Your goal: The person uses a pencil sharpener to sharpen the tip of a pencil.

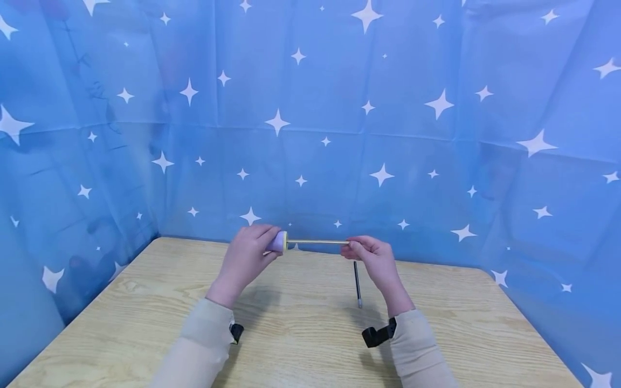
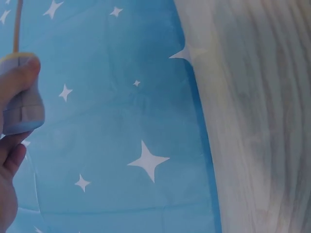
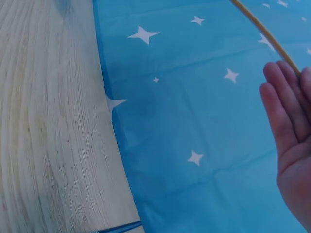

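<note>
My left hand (image 1: pixel 247 253) grips a small lilac pencil sharpener (image 1: pixel 276 242) with a yellow rim. In the left wrist view the rounded sharpener (image 2: pixel 30 110) sits between thumb and fingers. A thin yellow pencil (image 1: pixel 315 241) runs level from the rimmed end across to my right hand (image 1: pixel 375 261). There the thumb and fingertips pinch the pencil's far end. The right wrist view shows the pencil (image 3: pixel 265 31) slanting down into the fingers, with the other fingers extended. Both hands are raised over the table's far part. The pencil's inner tip is hidden in the sharpener.
A black pencil (image 1: pixel 358 285) lies on the wooden table (image 1: pixel 301 334), just below the right hand. Behind the table's far edge hangs a blue curtain (image 1: pixel 330 108) with white stars, which also runs along the sides.
</note>
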Available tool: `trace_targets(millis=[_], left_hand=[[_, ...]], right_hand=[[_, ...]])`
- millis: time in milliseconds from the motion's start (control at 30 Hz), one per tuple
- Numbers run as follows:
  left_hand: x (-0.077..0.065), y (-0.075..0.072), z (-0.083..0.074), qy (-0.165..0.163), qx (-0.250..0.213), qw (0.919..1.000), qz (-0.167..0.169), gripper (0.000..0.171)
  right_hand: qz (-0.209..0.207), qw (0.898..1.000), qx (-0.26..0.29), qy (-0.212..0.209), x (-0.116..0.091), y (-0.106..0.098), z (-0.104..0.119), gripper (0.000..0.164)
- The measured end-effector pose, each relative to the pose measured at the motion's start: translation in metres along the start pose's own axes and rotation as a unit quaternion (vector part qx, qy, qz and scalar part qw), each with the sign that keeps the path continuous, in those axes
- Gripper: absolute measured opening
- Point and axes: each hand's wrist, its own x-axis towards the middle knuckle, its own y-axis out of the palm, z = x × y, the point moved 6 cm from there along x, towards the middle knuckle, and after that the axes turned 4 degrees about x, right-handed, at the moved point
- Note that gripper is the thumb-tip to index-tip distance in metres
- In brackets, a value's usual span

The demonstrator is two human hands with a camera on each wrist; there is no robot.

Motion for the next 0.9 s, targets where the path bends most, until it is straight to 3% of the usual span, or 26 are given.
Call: trace_targets(millis=[200, 400, 667, 900], left_hand=[[-0.002, 0.001, -0.004, 0.013, 0.019, 0.9987, -0.045, 0.048], [-0.003, -0.001, -0.007, 0.023, 0.032, 0.9972, -0.064, 0.047], [-0.001, -0.006, -0.008, 0.041, 0.086, 0.9918, -0.085, 0.048], [-0.001, -0.007, -0.003, 0.032, 0.067, 0.9941, -0.079, 0.049]], right_hand=[[-0.015, 0.998, 0.034, 0.048, 0.003, 0.001, -0.007, 0.032], [-0.028, 0.992, 0.087, 0.088, 0.004, 0.006, -0.015, 0.032], [-0.019, 0.974, 0.145, 0.170, 0.003, 0.022, -0.024, 0.043], [-0.003, 0.981, 0.127, 0.147, 0.002, 0.020, -0.020, 0.048]])
